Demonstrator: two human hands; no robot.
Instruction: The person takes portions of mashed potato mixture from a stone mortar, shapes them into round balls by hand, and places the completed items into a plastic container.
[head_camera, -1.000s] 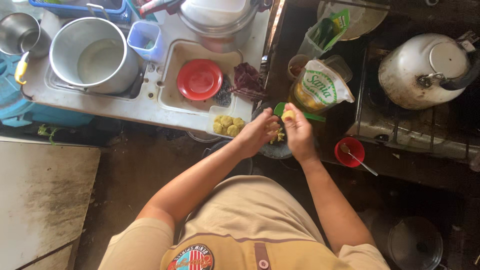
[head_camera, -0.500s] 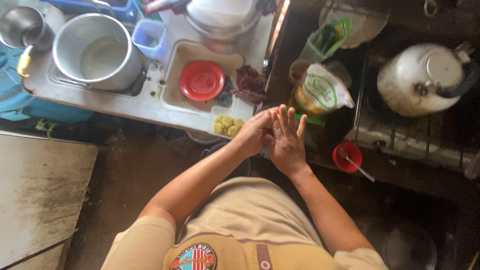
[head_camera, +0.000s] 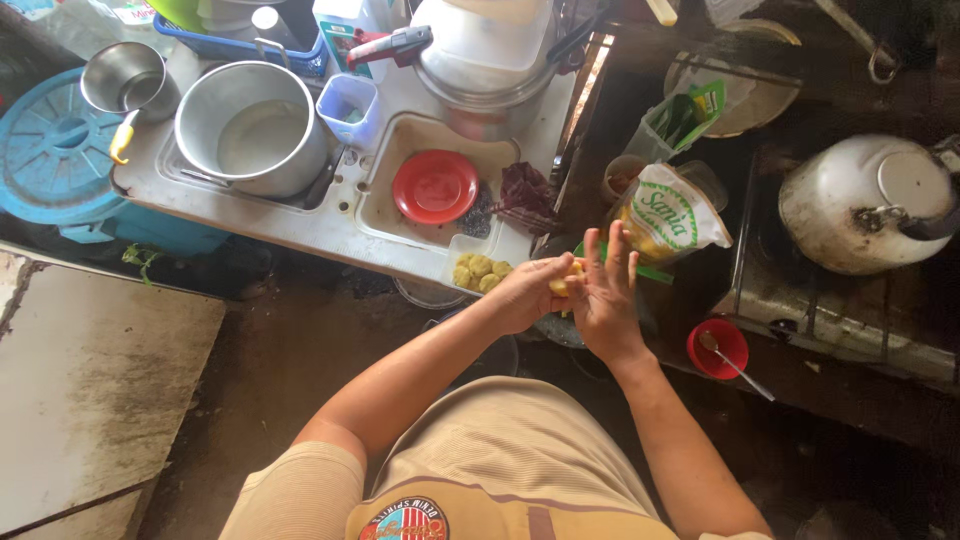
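My left hand (head_camera: 525, 292) curls around a small lump of yellow dough (head_camera: 562, 286), pressing it against the palm of my right hand (head_camera: 606, 296), whose fingers are spread and pointing up. Both hands hover over a dark bowl (head_camera: 560, 328) mostly hidden beneath them. Just left of my left hand, several finished yellow dough balls (head_camera: 478, 272) sit in the corner of a white tray (head_camera: 395, 215). A plastic bag of yellow stuff (head_camera: 664, 214) stands just beyond my right hand.
A red plate (head_camera: 435, 186) and dark red leaves (head_camera: 524, 196) lie in the tray. A large metal pot (head_camera: 252, 128), a small steel pot (head_camera: 126, 78), a blue cup (head_camera: 347, 108), a white kettle (head_camera: 860, 205) on a stove, a red cup with spoon (head_camera: 718, 347).
My right hand went from pinching the dough with curled fingers to standing with fingers spread flat; the left hand keeps pressing the dough against it. The view moved in closer.
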